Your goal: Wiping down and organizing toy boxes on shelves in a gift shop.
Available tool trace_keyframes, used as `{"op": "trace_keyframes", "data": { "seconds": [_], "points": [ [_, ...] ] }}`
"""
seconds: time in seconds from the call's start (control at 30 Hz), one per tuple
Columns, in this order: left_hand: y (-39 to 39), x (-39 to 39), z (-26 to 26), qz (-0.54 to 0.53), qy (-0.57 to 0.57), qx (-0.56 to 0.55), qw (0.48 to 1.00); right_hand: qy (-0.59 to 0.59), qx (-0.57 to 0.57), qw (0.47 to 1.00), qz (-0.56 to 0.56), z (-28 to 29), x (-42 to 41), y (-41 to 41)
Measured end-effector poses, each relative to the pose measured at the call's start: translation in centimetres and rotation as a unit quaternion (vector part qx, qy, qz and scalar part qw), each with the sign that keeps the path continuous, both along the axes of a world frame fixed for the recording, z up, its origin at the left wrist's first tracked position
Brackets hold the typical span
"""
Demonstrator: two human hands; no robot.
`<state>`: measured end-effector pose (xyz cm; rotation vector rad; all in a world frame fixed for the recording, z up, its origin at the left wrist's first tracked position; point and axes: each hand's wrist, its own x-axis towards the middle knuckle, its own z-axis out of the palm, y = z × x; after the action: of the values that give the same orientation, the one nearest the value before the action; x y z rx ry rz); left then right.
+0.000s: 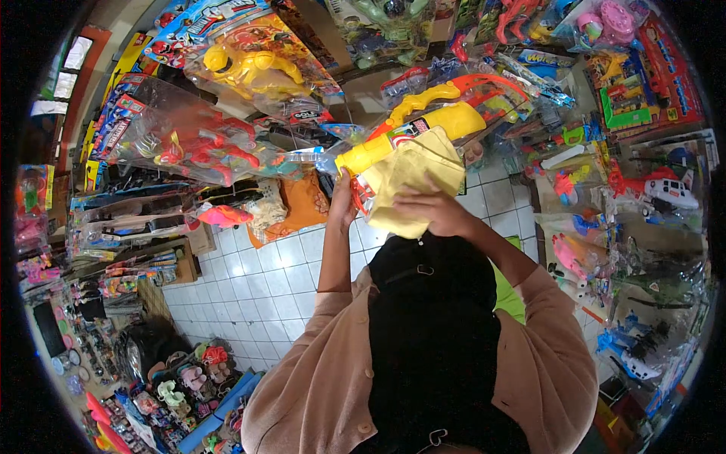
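Observation:
My left hand [343,200] grips the lower left end of a packaged toy, by a yellow plastic tube [366,158] that looks like a quiver. Behind the tube curves an orange and yellow toy bow [428,96], apparently part of the same set in clear plastic. A pale yellow cloth [434,162] drapes over the toy's near side. My right hand [425,209] lies on this cloth with its fingers spread, holding it against the package. Folds of the cloth hide part of the toy.
Bagged action figures, one yellow [255,71] and one red [207,147], hang ahead and to the left. Toy helicopters [672,193] hang at the right. An orange patterned cloth [303,204] lies beyond the white tiled floor [266,278]. Small shoes [170,391] crowd the lower left.

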<state>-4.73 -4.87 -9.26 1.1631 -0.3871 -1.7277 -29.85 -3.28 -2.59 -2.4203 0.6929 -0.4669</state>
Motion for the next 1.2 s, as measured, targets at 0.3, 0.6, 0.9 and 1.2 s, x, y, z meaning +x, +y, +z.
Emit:
{"op": "trace_keyframes", "data": {
  "seconds": [0.3,0.6,0.9,1.2],
  "points": [
    [0.6,-0.8,0.2,-0.011,0.046,-0.019,0.999,-0.177,-0.056,0.898,-0.398,0.4,0.0,-0.5],
    [0.0,0.3,-0.8,0.011,-0.001,-0.005,1.0,-0.028,0.218,0.967,-0.129,-2.5,6.7,6.5],
    [-0.9,0.4,1.4,0.02,0.041,0.006,0.999,-0.363,0.456,0.708,-0.4,1.7,-4.7,0.9],
    [-2.0,1.0,2.0,0.008,0.031,0.025,0.999,-0.415,0.173,0.821,-0.352,-0.3,-2.2,-6.2]
  ]
}}
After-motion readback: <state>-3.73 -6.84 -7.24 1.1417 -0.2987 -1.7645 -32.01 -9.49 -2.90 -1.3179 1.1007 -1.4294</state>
